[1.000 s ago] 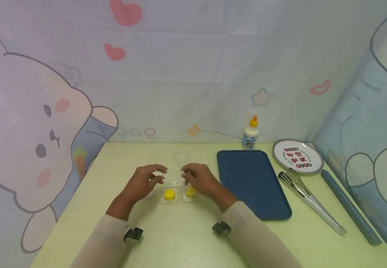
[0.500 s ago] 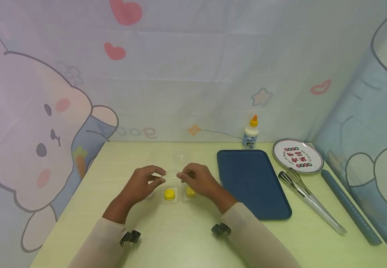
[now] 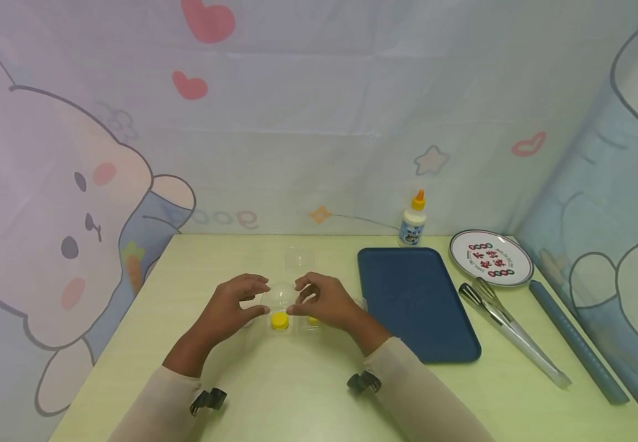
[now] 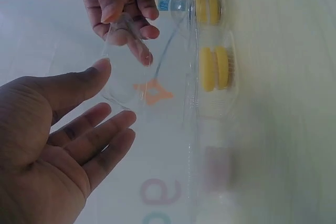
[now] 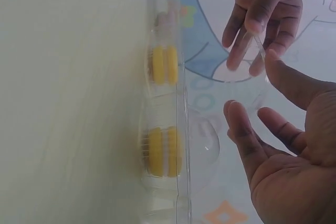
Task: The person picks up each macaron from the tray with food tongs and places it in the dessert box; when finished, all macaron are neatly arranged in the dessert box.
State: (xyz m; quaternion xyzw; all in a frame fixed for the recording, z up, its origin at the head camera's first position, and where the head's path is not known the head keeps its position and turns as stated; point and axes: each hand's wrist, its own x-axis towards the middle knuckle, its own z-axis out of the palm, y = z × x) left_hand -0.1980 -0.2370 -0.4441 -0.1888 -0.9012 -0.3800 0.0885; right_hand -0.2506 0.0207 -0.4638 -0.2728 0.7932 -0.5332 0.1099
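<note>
Between my two hands is a clear plastic dome lid [image 3: 282, 296], gripped by its rim and held above the table. My left hand [image 3: 233, 306] pinches its left edge between thumb and fingers; my right hand [image 3: 325, 301] grips the right edge. Just in front of it, a yellow macaron [image 3: 279, 320] sits uncovered in a clear square tray [image 4: 227, 98]. A second yellow macaron [image 5: 165, 152] lies to its right under a clear dome [image 5: 206, 148], partly hidden by my right hand in the head view. A blurred pinkish piece [image 4: 218, 167] shows to the left of the trays.
A clear square plastic piece [image 3: 299, 259] lies farther back. To the right are a dark blue tray [image 3: 418, 307], a glue bottle [image 3: 412, 222], a printed plate [image 3: 491, 258], metal tongs [image 3: 517, 334] and a long grey bar [image 3: 578, 342]. A patterned cloth [image 3: 319, 123] hangs behind the table.
My thumbs have moved down toward me and both hands have spread round the lid. The lid has tilted, so its dome now shows plainly behind the uncovered macaron.
</note>
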